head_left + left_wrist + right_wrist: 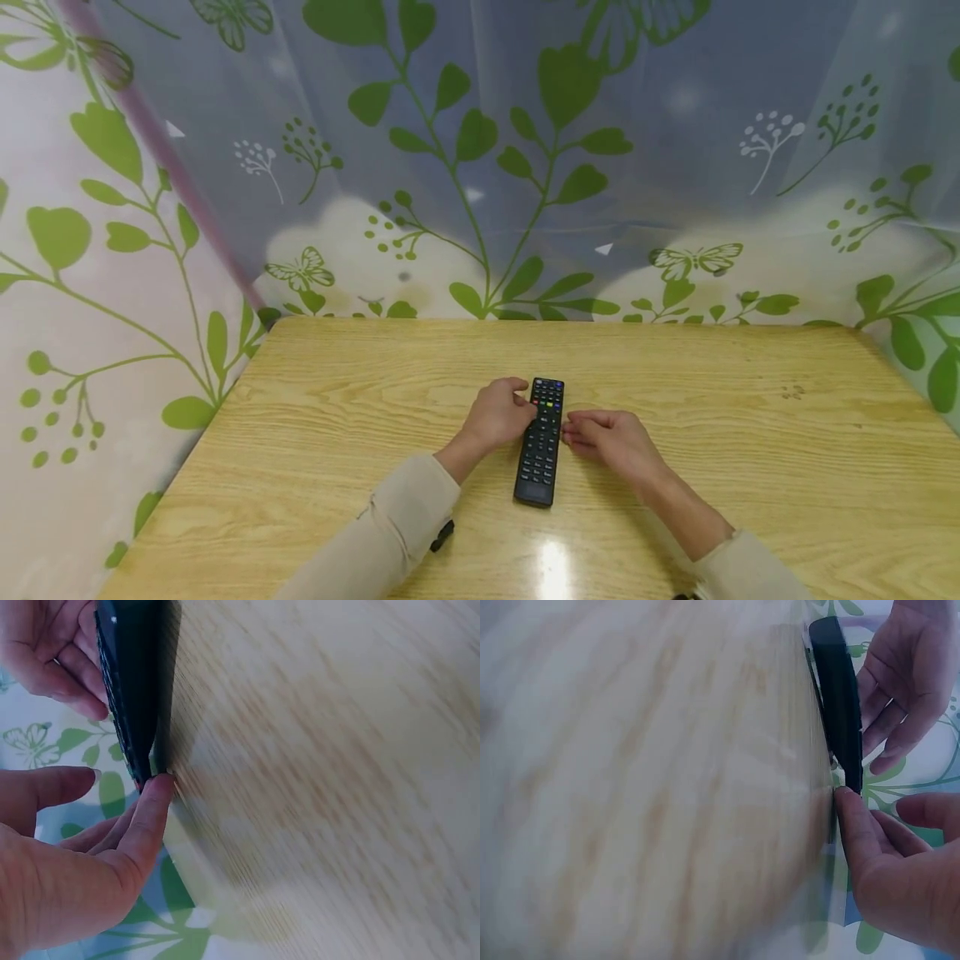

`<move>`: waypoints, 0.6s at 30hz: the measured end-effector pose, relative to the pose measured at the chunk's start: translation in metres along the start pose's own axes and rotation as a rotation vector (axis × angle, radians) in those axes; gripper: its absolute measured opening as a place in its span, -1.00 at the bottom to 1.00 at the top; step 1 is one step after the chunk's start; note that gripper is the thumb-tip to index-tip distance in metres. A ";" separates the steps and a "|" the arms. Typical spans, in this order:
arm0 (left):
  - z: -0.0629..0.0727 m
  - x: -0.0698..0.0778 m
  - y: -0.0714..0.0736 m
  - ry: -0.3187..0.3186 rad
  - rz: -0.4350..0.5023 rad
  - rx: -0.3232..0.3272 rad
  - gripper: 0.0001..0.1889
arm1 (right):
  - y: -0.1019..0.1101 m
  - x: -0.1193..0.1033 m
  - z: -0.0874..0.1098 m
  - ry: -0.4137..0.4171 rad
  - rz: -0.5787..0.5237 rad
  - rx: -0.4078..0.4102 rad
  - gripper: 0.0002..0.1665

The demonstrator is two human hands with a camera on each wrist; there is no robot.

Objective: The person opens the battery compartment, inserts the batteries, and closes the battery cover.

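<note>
A long black remote control (540, 442) lies face up on the wooden table, its rows of buttons showing. At its left side is my left hand (500, 414), with the thumb over the edge of the buttons in the head view. The left wrist view shows that hand's fingertips (159, 784) touching the remote's low side edge, while the thumb stands apart from it. My right hand (611, 442) is at the opposite long side, fingers extended toward the remote. In the right wrist view its index fingertip (843, 792) meets the remote's side (838, 690) near the tabletop, thumb raised away.
The light wooden table (337, 367) runs back to a hanging curtain (450, 208) printed with green leaves and butterflies. Another patterned curtain (112, 292) hangs on the left. Light glares off the tabletop near the front. A small dark object (442, 536) shows beneath the left sleeve.
</note>
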State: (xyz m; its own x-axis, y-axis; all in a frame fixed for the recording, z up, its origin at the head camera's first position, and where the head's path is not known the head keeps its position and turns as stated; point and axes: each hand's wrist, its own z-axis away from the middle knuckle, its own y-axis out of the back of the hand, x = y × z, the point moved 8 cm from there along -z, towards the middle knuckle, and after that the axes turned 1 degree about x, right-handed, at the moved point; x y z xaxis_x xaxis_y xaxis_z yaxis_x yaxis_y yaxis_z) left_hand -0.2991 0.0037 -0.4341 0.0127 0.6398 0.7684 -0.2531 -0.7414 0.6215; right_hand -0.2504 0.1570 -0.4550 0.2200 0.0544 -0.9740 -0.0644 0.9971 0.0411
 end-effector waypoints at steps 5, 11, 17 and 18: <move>0.000 -0.006 0.006 -0.018 -0.013 -0.001 -0.58 | 0.004 -0.004 -0.002 0.028 0.023 0.019 -0.59; 0.003 -0.016 0.018 -0.058 -0.027 0.007 -0.58 | 0.012 -0.008 -0.001 0.047 0.082 0.013 -0.57; 0.015 -0.019 0.035 -0.096 -0.077 0.094 -0.61 | 0.025 -0.025 0.007 0.193 0.264 -0.011 -0.56; 0.017 -0.019 0.038 -0.104 -0.096 0.113 -0.60 | 0.028 -0.029 0.009 0.223 0.308 -0.004 -0.57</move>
State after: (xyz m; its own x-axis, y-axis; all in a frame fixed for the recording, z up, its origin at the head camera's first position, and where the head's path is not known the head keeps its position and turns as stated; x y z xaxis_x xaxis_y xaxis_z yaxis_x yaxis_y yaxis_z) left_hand -0.2922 -0.0399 -0.4227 0.1333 0.6887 0.7127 -0.1359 -0.6996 0.7015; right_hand -0.2499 0.1836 -0.4241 -0.0280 0.3379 -0.9408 -0.0988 0.9356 0.3390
